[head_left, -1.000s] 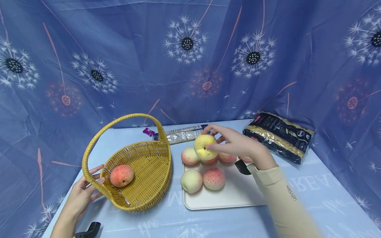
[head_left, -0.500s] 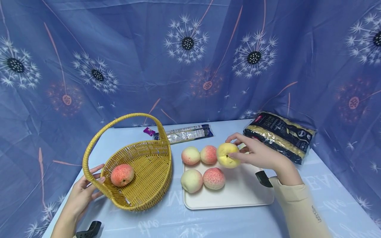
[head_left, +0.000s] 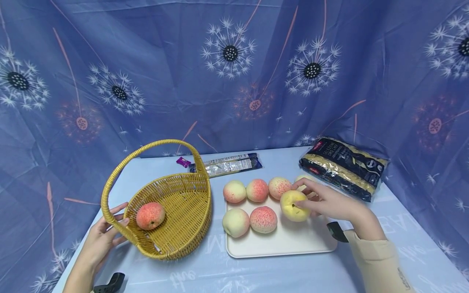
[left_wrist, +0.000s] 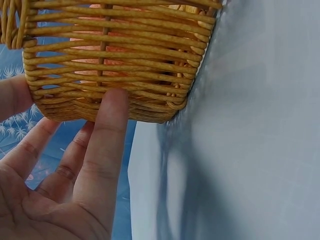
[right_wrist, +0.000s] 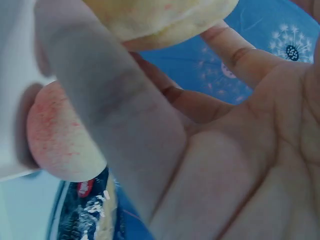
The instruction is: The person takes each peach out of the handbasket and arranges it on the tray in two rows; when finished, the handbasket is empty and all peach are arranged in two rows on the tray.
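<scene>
My right hand holds a yellow peach by its sides over the white tray; whether it touches the tray I cannot tell. Several pale and pink peaches lie in the tray, one partly hidden behind my right fingers. At the left, my left hand rests against the side of a yellow wicker basket. In the left wrist view its fingers are fairly straight and touch the woven wall. A single red-orange fruit sits inside the basket, under its tall handle.
Behind the tray lies a long dark packet, with a small purple wrapped sweet beside it. A bag of pasta lies at the back right. A blue dandelion-print curtain closes off the back of the table.
My right hand has carried the yellow peach rightward and lower, from above the back row to the right of the front row. The left hand and basket have stayed put.
</scene>
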`<action>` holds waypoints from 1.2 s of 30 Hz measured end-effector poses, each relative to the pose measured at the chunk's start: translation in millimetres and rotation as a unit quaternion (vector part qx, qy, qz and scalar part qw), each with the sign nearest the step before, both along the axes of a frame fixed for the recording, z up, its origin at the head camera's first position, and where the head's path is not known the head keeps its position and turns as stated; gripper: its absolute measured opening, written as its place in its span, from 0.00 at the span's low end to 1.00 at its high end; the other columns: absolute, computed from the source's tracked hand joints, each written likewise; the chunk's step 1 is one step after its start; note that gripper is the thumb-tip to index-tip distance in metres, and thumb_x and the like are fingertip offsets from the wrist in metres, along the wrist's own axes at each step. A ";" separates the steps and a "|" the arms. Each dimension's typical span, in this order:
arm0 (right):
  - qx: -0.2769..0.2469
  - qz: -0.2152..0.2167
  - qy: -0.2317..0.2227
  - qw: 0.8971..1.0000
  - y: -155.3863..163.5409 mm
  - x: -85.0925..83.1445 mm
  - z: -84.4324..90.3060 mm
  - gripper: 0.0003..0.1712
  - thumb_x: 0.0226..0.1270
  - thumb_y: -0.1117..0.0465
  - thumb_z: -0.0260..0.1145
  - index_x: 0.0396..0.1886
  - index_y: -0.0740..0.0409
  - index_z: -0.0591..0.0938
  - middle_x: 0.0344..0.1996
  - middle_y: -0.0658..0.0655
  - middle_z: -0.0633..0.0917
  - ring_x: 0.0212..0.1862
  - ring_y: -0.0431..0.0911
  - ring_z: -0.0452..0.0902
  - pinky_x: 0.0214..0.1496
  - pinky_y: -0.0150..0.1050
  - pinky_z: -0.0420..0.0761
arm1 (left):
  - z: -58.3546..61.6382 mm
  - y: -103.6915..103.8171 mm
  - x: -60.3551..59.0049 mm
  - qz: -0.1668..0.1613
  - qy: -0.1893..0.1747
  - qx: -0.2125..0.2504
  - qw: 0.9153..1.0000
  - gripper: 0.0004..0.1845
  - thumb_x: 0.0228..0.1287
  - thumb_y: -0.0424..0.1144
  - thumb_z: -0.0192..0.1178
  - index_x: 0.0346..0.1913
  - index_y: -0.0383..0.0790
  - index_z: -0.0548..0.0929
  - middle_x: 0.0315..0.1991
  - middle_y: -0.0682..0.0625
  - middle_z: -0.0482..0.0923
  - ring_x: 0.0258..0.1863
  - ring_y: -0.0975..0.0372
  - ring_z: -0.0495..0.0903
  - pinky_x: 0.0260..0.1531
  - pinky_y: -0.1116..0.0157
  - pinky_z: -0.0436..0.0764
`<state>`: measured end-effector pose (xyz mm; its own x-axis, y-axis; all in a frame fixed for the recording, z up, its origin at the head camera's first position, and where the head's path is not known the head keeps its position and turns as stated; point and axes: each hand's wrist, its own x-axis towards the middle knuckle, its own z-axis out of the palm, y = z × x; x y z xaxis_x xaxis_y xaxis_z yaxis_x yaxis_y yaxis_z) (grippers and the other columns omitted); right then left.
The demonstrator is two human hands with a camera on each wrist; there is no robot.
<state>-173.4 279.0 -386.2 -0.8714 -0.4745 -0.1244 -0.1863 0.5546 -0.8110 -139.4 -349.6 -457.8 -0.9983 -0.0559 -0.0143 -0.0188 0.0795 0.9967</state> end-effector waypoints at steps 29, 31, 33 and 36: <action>-0.012 0.001 -0.090 0.996 -5.1 -6.8 -34.7 0.22 0.79 0.53 0.68 0.66 0.50 0.76 0.57 0.66 0.79 0.50 0.53 0.81 0.42 0.48 0.93 | -1.4 -1.2 -0.9 -0.014 0.019 0.011 1.000 0.29 0.80 0.28 0.59 0.78 0.49 0.74 0.48 0.59 0.83 0.46 0.69 0.87 0.40 0.64 0.93; -0.014 0.002 -0.091 0.996 -5.1 -6.9 -35.3 0.22 0.79 0.53 0.67 0.66 0.50 0.76 0.57 0.66 0.79 0.50 0.53 0.81 0.42 0.48 0.93 | -1.5 -1.3 -0.9 -0.015 0.019 0.012 1.000 0.29 0.80 0.28 0.59 0.78 0.49 0.74 0.48 0.59 0.83 0.46 0.69 0.87 0.40 0.64 0.93; -0.017 0.003 -0.091 0.996 -5.0 -7.0 -35.9 0.22 0.79 0.54 0.67 0.67 0.50 0.76 0.57 0.66 0.79 0.50 0.53 0.81 0.42 0.48 0.93 | -1.6 -1.2 -0.8 -0.016 0.021 0.013 1.000 0.29 0.80 0.28 0.59 0.78 0.49 0.74 0.48 0.58 0.83 0.46 0.69 0.87 0.40 0.64 0.93; -0.018 0.001 -0.090 0.996 -4.6 -7.6 -37.0 0.21 0.79 0.54 0.67 0.67 0.50 0.77 0.58 0.66 0.79 0.50 0.53 0.82 0.42 0.48 0.93 | -1.5 -1.0 -0.9 -0.016 0.021 0.012 1.000 0.28 0.80 0.28 0.59 0.78 0.49 0.74 0.48 0.58 0.83 0.47 0.69 0.87 0.40 0.64 0.93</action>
